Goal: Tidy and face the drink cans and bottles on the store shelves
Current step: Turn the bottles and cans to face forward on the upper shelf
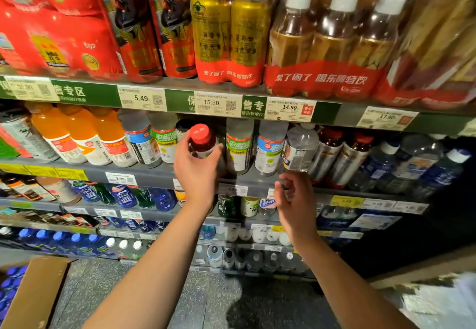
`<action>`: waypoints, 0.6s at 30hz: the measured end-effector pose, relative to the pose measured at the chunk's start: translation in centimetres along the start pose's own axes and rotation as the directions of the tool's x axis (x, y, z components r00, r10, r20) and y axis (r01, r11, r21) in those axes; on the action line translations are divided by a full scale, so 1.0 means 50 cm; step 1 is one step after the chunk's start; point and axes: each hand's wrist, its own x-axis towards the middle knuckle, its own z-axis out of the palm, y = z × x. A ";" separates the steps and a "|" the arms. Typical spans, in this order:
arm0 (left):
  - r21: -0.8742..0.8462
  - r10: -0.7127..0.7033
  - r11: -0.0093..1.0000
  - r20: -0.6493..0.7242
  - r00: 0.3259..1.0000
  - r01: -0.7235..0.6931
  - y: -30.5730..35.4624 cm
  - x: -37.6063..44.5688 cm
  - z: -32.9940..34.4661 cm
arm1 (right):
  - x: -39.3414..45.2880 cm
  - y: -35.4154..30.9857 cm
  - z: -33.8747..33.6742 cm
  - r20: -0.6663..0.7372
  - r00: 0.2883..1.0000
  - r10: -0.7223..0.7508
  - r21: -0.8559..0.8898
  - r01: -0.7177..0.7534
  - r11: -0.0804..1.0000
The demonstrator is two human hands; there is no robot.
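Note:
My left hand (197, 167) grips a red-capped bottle of dark drink (202, 139) at the front of the second shelf (159, 173), between white-capped electrolyte bottles (238, 146). My right hand (293, 197) hovers at the shelf edge just under a clear bottle (298, 148) that leans to the left; its fingers are curled and apart, with nothing in them. Orange drink bottles (85, 133) stand at the left of the same shelf. Further right stand two red-capped bottles with silver labels (342, 156).
The top shelf carries shrink-wrapped packs of gold cans (231, 32) and white-capped amber bottles (332, 40), with price tags (141, 98) along its edge. Lower shelves hold blue and green bottles (126, 196). A cardboard box (36, 292) of blue-capped bottles sits on the floor at bottom left.

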 end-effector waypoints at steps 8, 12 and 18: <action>0.134 0.081 0.987 0.059 0.995 -0.089 -0.014 0.031 0.060 | 0.013 0.010 -0.067 -0.065 0.996 0.058 -0.042 -0.061 0.997; 0.119 0.091 0.988 0.036 0.995 -0.095 -0.010 0.015 0.057 | 0.047 0.042 -0.151 -0.229 0.949 0.215 -0.065 -0.235 0.970; -0.072 0.295 0.953 0.014 0.955 -0.294 0.043 -0.130 0.093 | 0.095 0.111 -0.296 -0.497 0.831 0.250 -0.146 -0.364 0.920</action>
